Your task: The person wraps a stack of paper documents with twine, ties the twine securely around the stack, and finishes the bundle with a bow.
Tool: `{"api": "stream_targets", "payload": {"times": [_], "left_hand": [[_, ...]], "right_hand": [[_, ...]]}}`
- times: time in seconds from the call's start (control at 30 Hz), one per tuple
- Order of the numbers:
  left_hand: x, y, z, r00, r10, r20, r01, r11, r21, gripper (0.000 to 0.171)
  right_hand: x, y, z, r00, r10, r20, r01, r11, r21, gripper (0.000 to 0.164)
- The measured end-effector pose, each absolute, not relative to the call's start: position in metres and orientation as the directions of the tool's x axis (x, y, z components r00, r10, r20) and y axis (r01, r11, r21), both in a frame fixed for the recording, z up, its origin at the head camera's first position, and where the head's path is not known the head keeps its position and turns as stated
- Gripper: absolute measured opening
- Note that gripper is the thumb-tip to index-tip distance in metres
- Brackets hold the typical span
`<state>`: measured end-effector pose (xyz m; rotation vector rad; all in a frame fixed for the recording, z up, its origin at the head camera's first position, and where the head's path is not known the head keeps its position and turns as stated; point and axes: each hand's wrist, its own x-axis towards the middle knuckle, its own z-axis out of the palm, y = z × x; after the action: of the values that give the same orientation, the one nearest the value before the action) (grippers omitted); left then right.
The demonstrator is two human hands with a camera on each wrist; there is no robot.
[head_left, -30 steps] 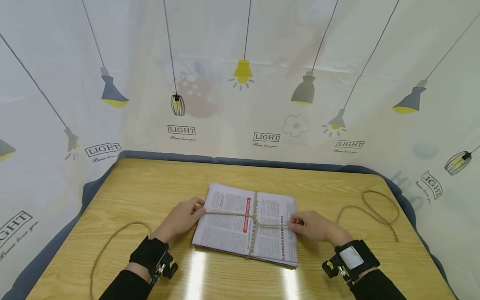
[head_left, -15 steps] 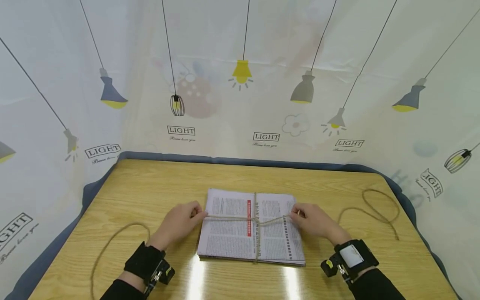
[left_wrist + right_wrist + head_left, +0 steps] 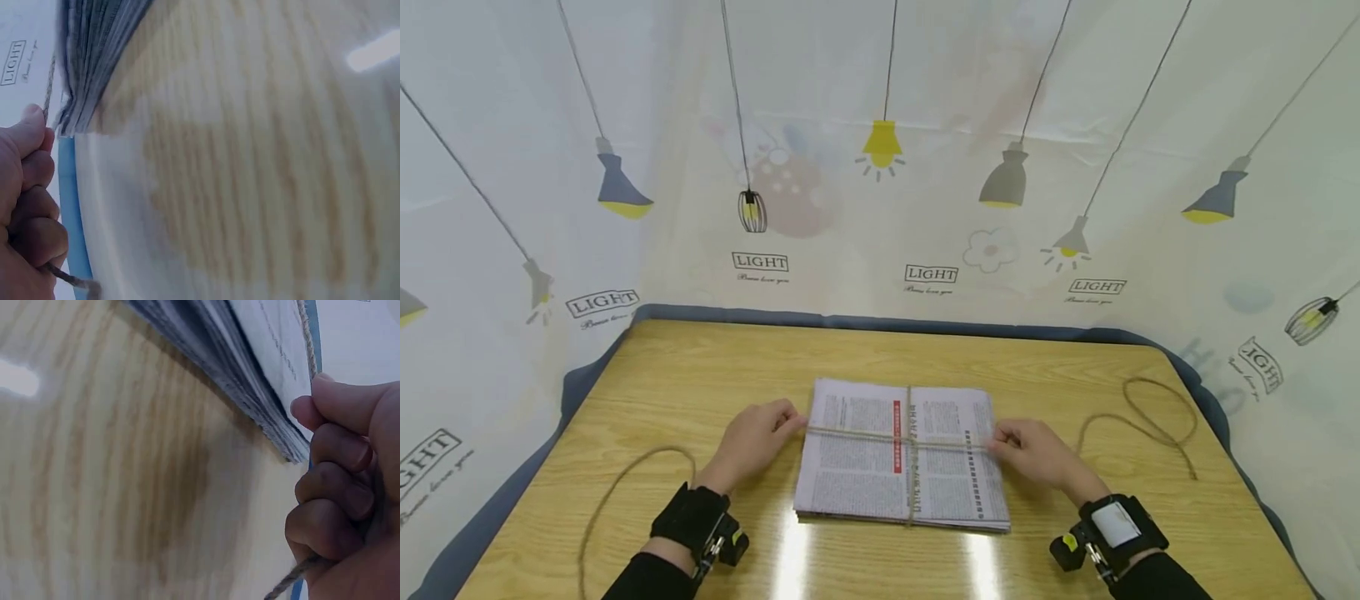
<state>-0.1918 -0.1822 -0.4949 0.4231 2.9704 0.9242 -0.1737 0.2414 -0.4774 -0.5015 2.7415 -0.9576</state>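
Note:
A stack of newspapers lies flat on the table, crossed both ways by beige twine. At its left edge my left hand pinches one end of the sideways strand. On the opposite side my right hand pinches the other end, right by the paper's edge. The left wrist view shows curled fingers, with the twine running up from the thumb and a tail below the fist. In the right wrist view, thumb and forefinger nip the twine, and the other fingers curl over its tail.
Loose twine curves over the table left of my forearm. Another loose length loops on the right side. The wooden table ends at a dark blue border, with a lamp-printed curtain behind it.
The newspaper stack has turned squarer to me. My right hand rose a little, then came down and outward, and the sideways strand is straighter now. Both hands keep hold of the twine.

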Motion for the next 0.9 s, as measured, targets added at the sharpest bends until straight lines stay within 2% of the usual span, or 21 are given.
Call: {"api": "stream_targets", "payload": {"times": [0.33,0.5,0.67,0.8,0.9], "left_hand": [[-0.188,-0.180,-0.498,-0.975,0.215,0.059,0.210,0.796,0.568,0.017],[-0.189,-0.177,-0.501,-0.976,0.218,0.020,0.192,0.809,0.555,0.018],[-0.188,-0.174,-0.502,-0.976,0.219,0.002,0.184,0.815,0.550,0.021],[-0.187,-0.172,-0.503,-0.975,0.221,0.000,0.183,0.809,0.558,0.035],[-0.186,-0.171,-0.504,-0.973,0.230,-0.002,0.189,0.806,0.561,0.042]], "right_hand": [[-0.172,0.243,-0.480,-0.941,-0.314,-0.122,-0.158,0.730,-0.665,0.024],[-0.170,0.240,-0.476,-0.966,-0.169,-0.198,0.009,0.737,-0.676,0.024],[-0.165,0.235,-0.470,-0.962,-0.022,-0.272,0.164,0.750,-0.640,0.025],[-0.165,0.231,-0.467,-0.965,-0.013,-0.262,0.162,0.753,-0.638,0.037],[-0.165,0.229,-0.466,-0.969,-0.017,-0.246,0.148,0.756,-0.637,0.038]]}}
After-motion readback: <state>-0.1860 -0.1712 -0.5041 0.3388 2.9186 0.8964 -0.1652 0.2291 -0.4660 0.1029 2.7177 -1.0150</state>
